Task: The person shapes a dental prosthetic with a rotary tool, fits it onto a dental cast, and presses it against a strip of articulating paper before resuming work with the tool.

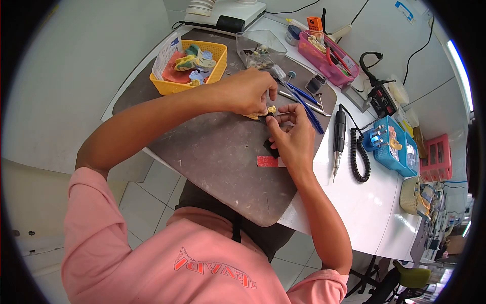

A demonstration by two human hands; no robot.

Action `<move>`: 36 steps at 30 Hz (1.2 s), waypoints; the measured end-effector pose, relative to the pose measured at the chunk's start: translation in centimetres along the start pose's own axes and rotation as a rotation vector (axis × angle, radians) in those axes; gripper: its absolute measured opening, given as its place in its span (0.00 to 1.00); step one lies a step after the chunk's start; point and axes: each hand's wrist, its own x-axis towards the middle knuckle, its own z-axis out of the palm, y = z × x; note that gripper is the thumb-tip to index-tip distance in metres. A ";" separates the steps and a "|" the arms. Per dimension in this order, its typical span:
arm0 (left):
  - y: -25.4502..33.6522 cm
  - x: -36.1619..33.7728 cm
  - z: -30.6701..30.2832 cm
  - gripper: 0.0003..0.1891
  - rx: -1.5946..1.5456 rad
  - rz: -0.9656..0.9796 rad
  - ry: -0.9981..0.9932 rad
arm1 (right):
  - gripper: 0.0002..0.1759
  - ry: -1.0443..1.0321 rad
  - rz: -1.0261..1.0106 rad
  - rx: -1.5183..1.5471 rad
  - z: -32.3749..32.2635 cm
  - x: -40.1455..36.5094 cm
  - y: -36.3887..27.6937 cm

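My left hand (pixel 249 92) is closed, its fingers pinched down at a small yellow piece (pixel 272 109) over the dark grey mat (pixel 212 152). Another yellowish part shows under its fingertips. Just to the right, my right hand (pixel 293 131) has its thumb and fingers closed round a small black object (pixel 269 116), partly hidden by the fingers. The two hands nearly touch. Below my right palm lie a black piece (pixel 272 148) and a red strip (pixel 267 161) on the mat.
A yellow basket (pixel 220 57) with coloured pieces stands at the back left, near a clear tray (pixel 260 45). Blue-handled tools (pixel 309 106) lie right of my hands. Farther right are a black handpiece (pixel 339 139), a pink basket (pixel 324 55) and a blue basket (pixel 392 157).
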 end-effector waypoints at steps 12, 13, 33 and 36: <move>-0.2 -0.2 0.4 0.14 -0.020 0.040 0.035 | 0.17 -0.018 0.028 -0.052 0.2 0.3 -0.1; -0.3 -0.2 0.4 0.14 -0.041 0.039 0.052 | 0.17 -0.018 0.023 -0.052 0.2 0.3 -0.1; -0.2 -0.2 -0.1 0.14 -0.034 0.041 -0.023 | 0.16 -0.021 0.050 -0.049 0.2 0.2 -0.4; -0.1 -0.3 -0.2 0.14 -0.026 0.035 -0.014 | 0.17 -0.019 0.054 -0.049 0.2 0.2 -0.5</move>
